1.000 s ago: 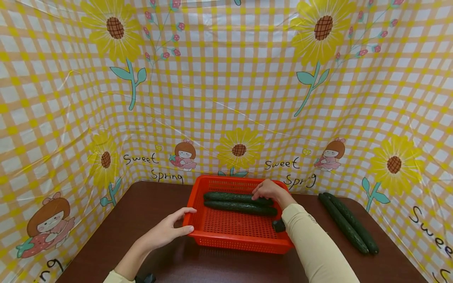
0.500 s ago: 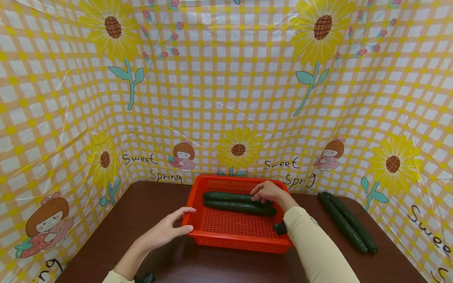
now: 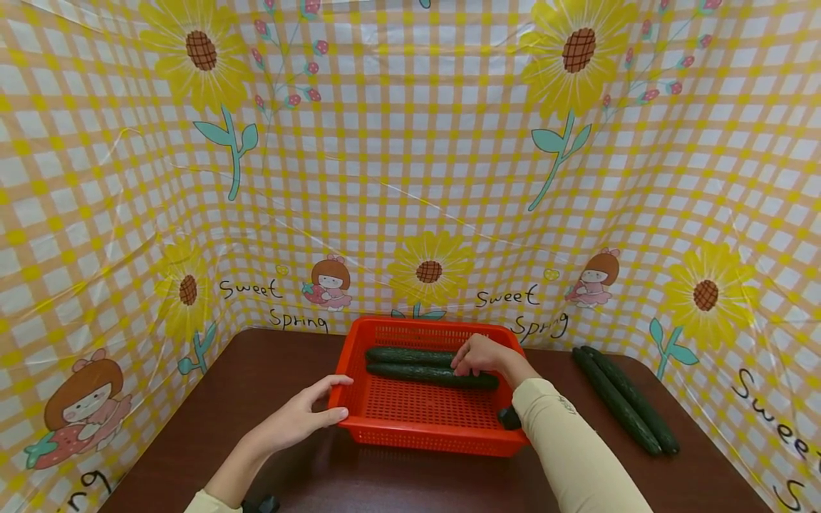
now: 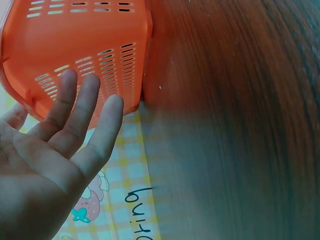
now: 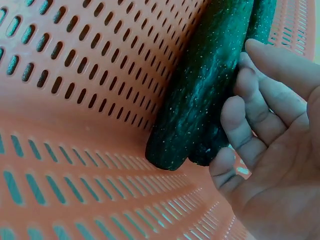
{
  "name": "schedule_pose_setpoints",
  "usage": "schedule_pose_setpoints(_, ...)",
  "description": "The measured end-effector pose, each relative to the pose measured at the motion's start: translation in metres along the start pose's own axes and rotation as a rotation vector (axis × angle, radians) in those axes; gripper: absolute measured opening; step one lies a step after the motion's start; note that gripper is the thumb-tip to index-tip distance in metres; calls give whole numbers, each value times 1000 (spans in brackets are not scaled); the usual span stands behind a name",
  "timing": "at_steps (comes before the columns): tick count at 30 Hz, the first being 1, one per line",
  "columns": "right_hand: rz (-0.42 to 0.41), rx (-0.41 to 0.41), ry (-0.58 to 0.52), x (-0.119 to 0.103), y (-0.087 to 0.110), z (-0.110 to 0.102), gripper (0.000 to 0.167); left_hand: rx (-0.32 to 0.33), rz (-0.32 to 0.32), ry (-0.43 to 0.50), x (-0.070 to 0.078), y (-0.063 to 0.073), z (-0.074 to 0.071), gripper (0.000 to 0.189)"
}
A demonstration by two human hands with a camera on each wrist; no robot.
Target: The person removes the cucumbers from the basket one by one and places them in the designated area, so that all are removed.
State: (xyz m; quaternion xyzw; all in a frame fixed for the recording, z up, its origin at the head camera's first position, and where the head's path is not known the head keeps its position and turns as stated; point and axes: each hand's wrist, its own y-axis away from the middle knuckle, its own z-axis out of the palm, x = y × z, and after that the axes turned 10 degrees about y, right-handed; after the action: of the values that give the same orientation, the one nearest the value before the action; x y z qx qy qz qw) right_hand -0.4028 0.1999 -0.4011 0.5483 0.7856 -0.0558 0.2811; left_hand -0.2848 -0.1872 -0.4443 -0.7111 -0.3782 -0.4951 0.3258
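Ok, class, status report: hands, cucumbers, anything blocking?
Left hand touching red basket. Right hand at two cucumbers inside. Other two cucumbers on table. No obstruction seen.

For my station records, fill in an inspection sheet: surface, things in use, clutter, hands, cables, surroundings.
Surface: dark brown wood-grain table.
Things in use: red rectangular perforated plastic basket; two long dark green cucumbers side by side inside it; second pair of long dark green cucumbers on the table, right of the basket.
Clutter: nothing seen.
Hands: bare left hand touches the basket's left rim; bare right hand is at the cucumbers in the basket, fingers bent, contact unclear.
Cables: nothing seen.
Surroundings: white, yellow and orange checked sheet with printed sunflowers, behind the table and at both sides.
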Motion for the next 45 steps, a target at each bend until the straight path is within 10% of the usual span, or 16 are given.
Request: schedule_pose_setpoints(45, 175, -188, -45, 3, -1, 12, 48, -2, 0, -3, 1, 1, 0, 53)
